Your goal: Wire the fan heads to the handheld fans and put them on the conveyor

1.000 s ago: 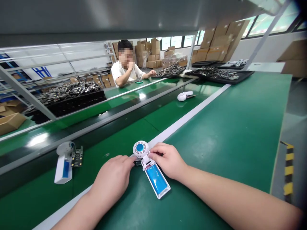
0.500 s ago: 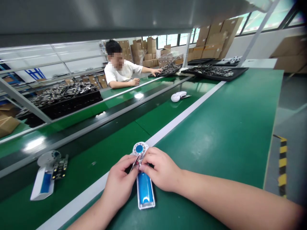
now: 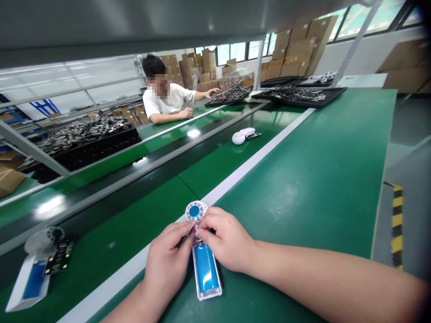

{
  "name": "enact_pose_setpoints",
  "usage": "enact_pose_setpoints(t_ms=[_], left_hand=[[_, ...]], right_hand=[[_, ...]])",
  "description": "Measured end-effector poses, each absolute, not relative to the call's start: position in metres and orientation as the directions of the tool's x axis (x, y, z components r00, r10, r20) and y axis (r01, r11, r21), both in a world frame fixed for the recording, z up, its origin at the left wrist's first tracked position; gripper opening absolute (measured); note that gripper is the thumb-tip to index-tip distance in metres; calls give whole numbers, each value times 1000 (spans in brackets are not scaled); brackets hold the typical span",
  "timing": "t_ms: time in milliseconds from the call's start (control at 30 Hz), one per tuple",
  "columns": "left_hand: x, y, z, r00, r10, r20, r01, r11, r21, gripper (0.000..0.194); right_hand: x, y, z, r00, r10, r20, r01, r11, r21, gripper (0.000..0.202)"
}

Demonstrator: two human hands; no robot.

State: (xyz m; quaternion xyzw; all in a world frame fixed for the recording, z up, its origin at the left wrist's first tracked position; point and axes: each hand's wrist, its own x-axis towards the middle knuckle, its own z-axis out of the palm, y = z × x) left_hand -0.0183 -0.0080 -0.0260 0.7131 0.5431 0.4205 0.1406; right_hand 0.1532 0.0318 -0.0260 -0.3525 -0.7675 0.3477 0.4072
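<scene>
A white device (image 3: 207, 273) lies opened in front of me, with a blue cell in its long body and a round blue-centred head at its top. My left hand (image 3: 170, 255) pinches a thin circuit board (image 3: 187, 234) at the device's neck. From the right, my right hand (image 3: 224, 237) has thumb and forefinger closed at the same neck, beside the board; what lies between those fingertips is too small to tell. Another opened device (image 3: 32, 278) with a dark circuit board (image 3: 59, 256) rests on the green belt at the left.
A third white device (image 3: 239, 136) sits farther up the belt. Black trays of small metallic parts (image 3: 299, 95) stand at the back, and a heaped dark bin (image 3: 97, 146) at the left. Across the belt, a person (image 3: 168, 101) reaches toward a tray. A grey shelf (image 3: 168, 27) hangs overhead.
The devices on the belt have shifted toward the lower left. The board in my left hand has tilted slightly. Across the belt, the person's outstretched hand has drawn back a little from the tray.
</scene>
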Motion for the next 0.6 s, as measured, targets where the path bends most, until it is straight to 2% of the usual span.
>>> enact_pose_setpoints(t_ms=[167,367,500,600], left_hand=[[-18,-8,-27,78,885,459,660,-391,642,16],[-19,-6,-30,141,837,528,677,-471,565,20],[-19,-6,-28,195,806,559,687,-519,509,25],[-18,-7,-24,199,819,538,688,-508,519,26]], right_hand=[[154,33,-27,-407,839,362,269,489,-830,18],[154,33,-27,-433,819,378,232,506,-831,20],[153,32,-27,-382,846,371,270,486,-831,18],[152,32,-29,-327,871,366,302,463,-833,16]])
